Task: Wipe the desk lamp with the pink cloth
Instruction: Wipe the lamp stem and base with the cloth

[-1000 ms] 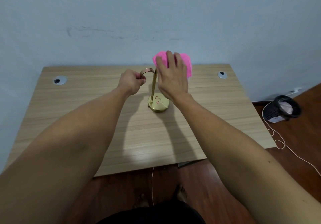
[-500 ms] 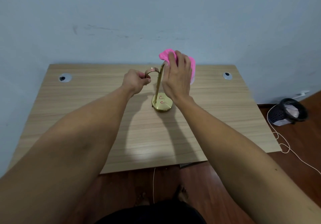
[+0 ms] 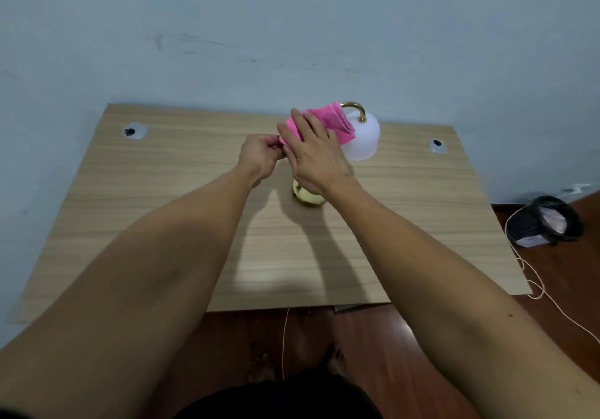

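Observation:
The desk lamp stands mid-desk with a round gold base point(image 3: 306, 198), a curved gold arm point(image 3: 356, 109) and a white shade point(image 3: 364, 140) hanging at the right. Its stem is hidden behind my hands. My right hand point(image 3: 316, 155) lies over the stem's upper part and presses the folded pink cloth point(image 3: 337, 125) against the lamp just left of the shade. My left hand point(image 3: 259, 156) is closed beside it, fingertips pinched at the cloth's left end, steadying the lamp.
The wooden desk point(image 3: 162, 223) stands against a pale blue wall, with a cable grommet at each back corner point(image 3: 134, 131) point(image 3: 437, 145). A black mesh bin point(image 3: 548, 222) and a thin white cord point(image 3: 532, 285) lie on the floor at right.
My right hand slid the pink cloth up to the top of the stem, uncovering the white shade. My left hand shifted closer to the right hand.

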`<state>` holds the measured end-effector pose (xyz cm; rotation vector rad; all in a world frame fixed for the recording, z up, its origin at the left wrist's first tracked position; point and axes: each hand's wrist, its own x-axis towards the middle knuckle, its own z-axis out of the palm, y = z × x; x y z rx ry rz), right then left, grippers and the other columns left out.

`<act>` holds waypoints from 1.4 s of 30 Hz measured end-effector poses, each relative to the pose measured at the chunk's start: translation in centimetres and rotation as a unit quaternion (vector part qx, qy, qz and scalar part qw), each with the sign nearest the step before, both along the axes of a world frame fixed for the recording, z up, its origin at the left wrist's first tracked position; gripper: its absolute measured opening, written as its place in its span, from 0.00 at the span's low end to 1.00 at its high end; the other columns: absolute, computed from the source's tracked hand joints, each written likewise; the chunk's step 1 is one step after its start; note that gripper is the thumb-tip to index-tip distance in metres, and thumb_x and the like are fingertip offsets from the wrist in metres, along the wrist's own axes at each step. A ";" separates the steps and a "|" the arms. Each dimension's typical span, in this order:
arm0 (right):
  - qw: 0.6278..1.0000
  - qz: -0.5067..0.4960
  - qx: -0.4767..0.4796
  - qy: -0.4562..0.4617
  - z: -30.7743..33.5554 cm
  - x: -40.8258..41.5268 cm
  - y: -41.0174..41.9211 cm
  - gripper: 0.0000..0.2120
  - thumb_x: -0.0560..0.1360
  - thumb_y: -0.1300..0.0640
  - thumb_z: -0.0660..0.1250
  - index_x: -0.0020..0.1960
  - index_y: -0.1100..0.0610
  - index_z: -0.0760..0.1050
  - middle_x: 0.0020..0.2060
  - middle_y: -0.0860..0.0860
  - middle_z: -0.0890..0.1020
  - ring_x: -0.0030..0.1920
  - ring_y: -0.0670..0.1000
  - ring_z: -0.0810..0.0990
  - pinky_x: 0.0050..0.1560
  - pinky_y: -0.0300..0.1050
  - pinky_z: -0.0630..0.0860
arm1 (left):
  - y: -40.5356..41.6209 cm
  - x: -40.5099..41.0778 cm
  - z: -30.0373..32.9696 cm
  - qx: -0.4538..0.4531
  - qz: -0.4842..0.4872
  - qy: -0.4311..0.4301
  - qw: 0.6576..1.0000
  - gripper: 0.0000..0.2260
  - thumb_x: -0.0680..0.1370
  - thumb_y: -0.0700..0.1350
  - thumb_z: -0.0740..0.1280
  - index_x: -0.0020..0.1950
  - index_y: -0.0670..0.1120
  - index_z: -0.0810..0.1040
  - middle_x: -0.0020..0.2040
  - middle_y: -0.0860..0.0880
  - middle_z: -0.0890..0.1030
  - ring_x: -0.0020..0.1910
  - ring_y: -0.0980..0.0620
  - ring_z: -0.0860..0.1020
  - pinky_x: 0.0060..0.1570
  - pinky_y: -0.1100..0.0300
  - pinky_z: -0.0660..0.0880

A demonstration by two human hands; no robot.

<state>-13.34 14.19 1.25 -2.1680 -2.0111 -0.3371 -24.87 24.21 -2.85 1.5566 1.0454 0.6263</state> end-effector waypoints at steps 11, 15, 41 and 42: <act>1.000 0.019 0.006 -0.012 -1.2 -0.8 0.1 0.20 0.79 0.59 0.61 0.70 0.58 0.73 0.76 0.58 0.69 0.75 0.63 0.66 0.61 0.59 0.73 | 0.9 -0.2 -1.1 0.021 -0.020 0.012 1.000 0.08 0.73 0.40 0.71 0.50 0.44 0.88 0.47 0.48 0.88 0.47 0.56 0.81 0.57 0.53 0.81; 0.998 0.007 0.043 0.036 -1.1 -0.3 0.2 0.19 0.81 0.62 0.58 0.71 0.61 0.71 0.74 0.61 0.70 0.74 0.63 0.67 0.70 0.57 0.69 | 0.4 -0.2 -0.4 -0.007 -0.029 -0.024 0.999 0.08 0.75 0.36 0.73 0.52 0.40 0.87 0.47 0.46 0.86 0.45 0.59 0.80 0.55 0.61 0.79; 0.999 0.003 0.045 -0.017 -0.4 -0.7 -1.0 0.24 0.72 0.64 0.60 0.68 0.61 0.75 0.68 0.60 0.76 0.61 0.64 0.74 0.50 0.59 0.74 | 0.8 -0.4 -0.2 -0.010 -0.047 -0.016 0.999 0.10 0.75 0.35 0.74 0.56 0.40 0.86 0.51 0.44 0.87 0.50 0.54 0.82 0.61 0.57 0.78; 0.998 0.024 0.029 -0.048 -0.6 -0.6 -1.1 0.25 0.72 0.63 0.62 0.68 0.59 0.75 0.71 0.59 0.75 0.64 0.64 0.74 0.50 0.58 0.73 | 0.7 -0.4 -0.2 -0.001 -0.050 -0.012 0.999 0.09 0.76 0.35 0.73 0.56 0.41 0.86 0.50 0.43 0.87 0.49 0.54 0.82 0.59 0.58 0.78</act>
